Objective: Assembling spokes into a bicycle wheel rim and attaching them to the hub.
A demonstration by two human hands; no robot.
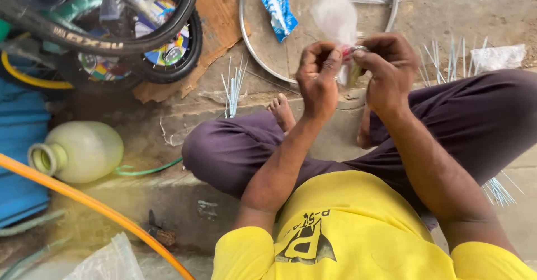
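Note:
I sit cross-legged on a concrete step, both hands raised in front of me. My left hand [318, 76] and my right hand [386, 67] pinch the mouth of a small clear plastic bag [334, 17] between them. The bag stands up above my fingers. A small reddish and silver bit shows at my right fingertips; I cannot tell what it is. A bare metal wheel rim [251, 50] lies on the ground just beyond my hands.
Bundles of thin spokes lie at left [234, 87], behind my right knee [447, 56] and by my right thigh [498, 190]. A blue packet [278, 8] lies inside the rim. Small tyred wheels [140, 39], a pale plastic jug [81, 151], an orange hose [84, 201] sit left.

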